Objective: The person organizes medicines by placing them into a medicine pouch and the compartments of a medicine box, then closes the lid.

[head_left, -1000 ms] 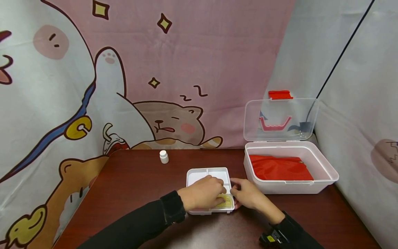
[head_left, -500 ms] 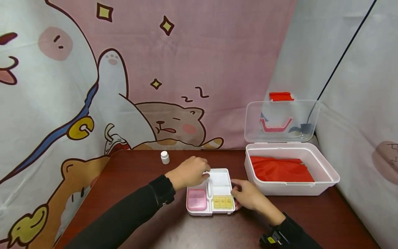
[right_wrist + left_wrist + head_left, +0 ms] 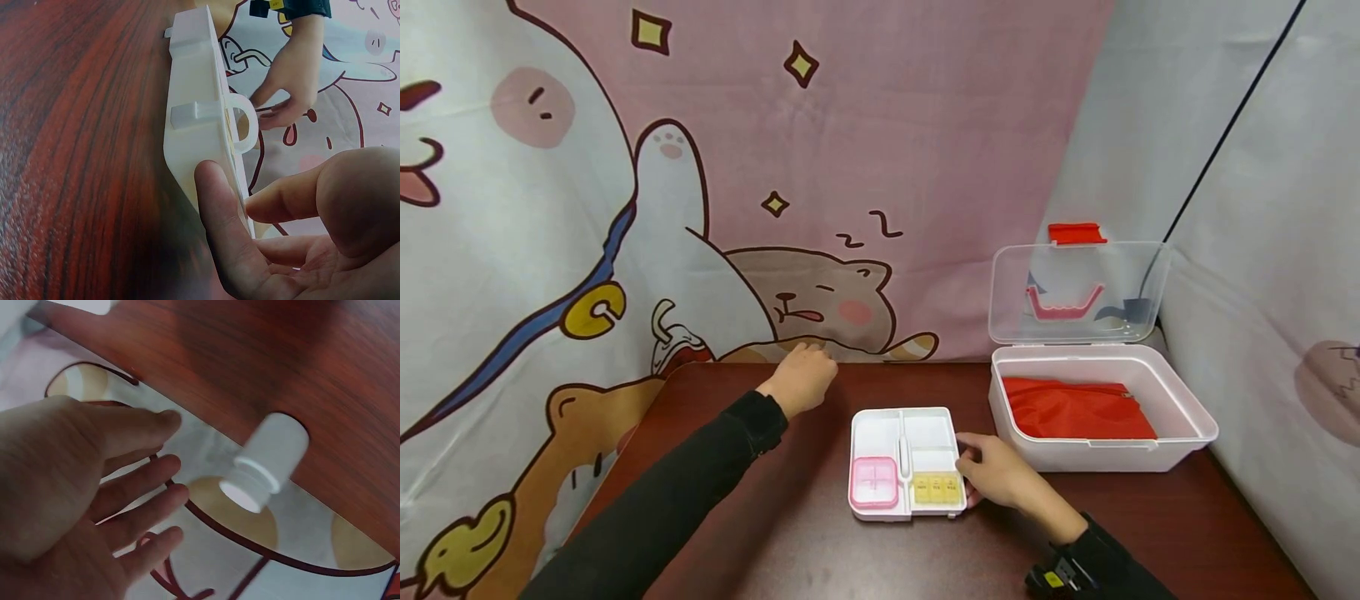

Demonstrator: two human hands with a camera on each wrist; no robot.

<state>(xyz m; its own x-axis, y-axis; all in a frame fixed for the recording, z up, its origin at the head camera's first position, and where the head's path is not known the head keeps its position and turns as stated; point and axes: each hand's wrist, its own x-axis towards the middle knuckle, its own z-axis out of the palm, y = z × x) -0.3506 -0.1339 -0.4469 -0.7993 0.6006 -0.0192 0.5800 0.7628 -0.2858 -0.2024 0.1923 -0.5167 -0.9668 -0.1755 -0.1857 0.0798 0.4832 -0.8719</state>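
A white pill organizer [image 3: 880,515] lies on the table, with a pink lidded section [image 3: 874,482] at front left and a yellow lettered section [image 3: 936,489] at front right. My right hand [image 3: 996,473] holds its right edge; the right wrist view shows the box wall [image 3: 195,81] between the fingers. At the back of the table is my left hand [image 3: 801,379], its fingers spread and slightly bent. In the left wrist view a white pill bottle [image 3: 275,453] stands close to that hand [image 3: 94,481], apart from the fingertips. The hand hides the bottle in the head view.
To the right stands a white plastic bin [image 3: 1105,454] with a red zippered pouch [image 3: 1075,408] inside. Its clear lid [image 3: 1078,275] is raised at the back. A printed cloth [image 3: 925,167] hangs along the table's rear edge.
My left hand has left the pill organizer and moved back and left to the pill bottle, uncovering the box's compartments. The right hand has stayed at the box's right edge.
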